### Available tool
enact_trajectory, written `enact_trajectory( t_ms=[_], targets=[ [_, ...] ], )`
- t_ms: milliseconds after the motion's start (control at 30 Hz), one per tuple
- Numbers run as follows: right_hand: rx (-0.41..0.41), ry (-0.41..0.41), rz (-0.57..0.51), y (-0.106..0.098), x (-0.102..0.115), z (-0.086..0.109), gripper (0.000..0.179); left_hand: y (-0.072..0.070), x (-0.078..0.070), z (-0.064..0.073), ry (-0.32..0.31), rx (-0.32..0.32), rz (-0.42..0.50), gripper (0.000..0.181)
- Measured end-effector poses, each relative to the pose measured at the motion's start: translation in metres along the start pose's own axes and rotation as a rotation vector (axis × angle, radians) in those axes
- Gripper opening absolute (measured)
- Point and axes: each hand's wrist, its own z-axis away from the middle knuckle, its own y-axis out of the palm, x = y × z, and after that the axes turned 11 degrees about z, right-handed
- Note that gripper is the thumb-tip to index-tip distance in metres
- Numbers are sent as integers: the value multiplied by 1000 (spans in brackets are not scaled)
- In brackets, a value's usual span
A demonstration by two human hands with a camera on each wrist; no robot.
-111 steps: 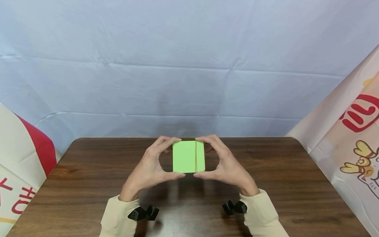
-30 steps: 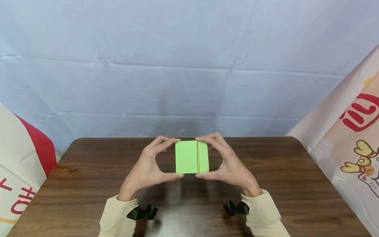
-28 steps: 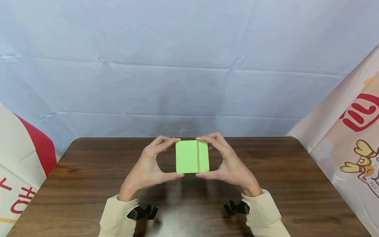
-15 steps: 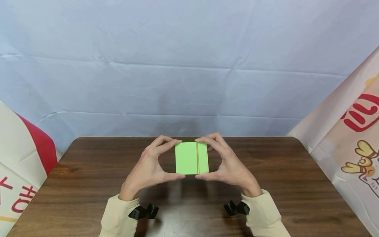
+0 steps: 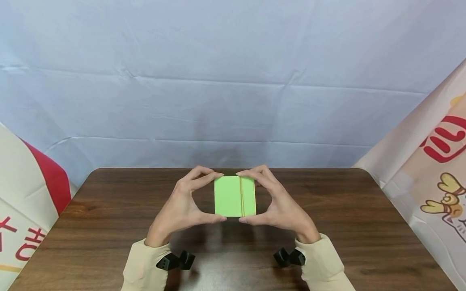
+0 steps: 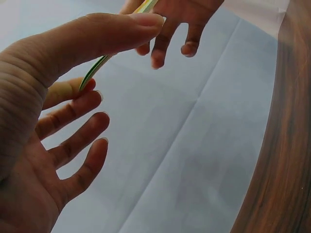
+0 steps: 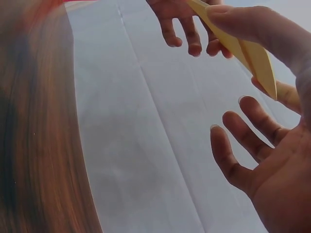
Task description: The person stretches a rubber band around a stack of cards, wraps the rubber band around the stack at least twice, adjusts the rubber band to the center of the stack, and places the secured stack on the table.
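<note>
A thin stack of square paper [image 5: 228, 196], bright green on the face toward the head camera, is held up over the table between both hands. A narrow tan rubber band [image 5: 241, 196] runs across it from top to bottom, right of centre. My left hand [image 5: 183, 202] pinches its left part, thumb at the near edge and forefinger at the far edge. The right hand [image 5: 274, 202] pinches the right part the same way. In the right wrist view the stack's other face [image 7: 252, 56] is yellow; from the left wrist its edge [image 6: 95, 70] looks slightly bowed.
Below lies a dark brown wooden table [image 5: 113, 210]. A pale blue cloth [image 5: 233, 101] hangs behind it, and printed cloths [image 5: 429, 194] flank both sides. Each sleeve cuff bears a black wrist camera [image 5: 176, 261].
The stack first shifted a little right, then slightly back left and nearer to me. Both hands have kept their pinch throughout.
</note>
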Motion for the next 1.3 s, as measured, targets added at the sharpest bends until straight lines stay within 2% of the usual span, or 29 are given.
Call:
enact_trajectory(
  t_ms=[167,433,700,1300],
  targets=[
    [26,-12,-10,3,2,-1,90,4,-1,-1,17,20,10,82],
    [26,-17,58,0,3,0,95,3,0,-1,13,3,20,83],
    [8,-22,105,-9,3,1,94,2,0,-1,9,-10,13,84],
    [-37,-23,122,-3,5,-1,90,4,-1,0,-8,-18,30,83]
  ],
)
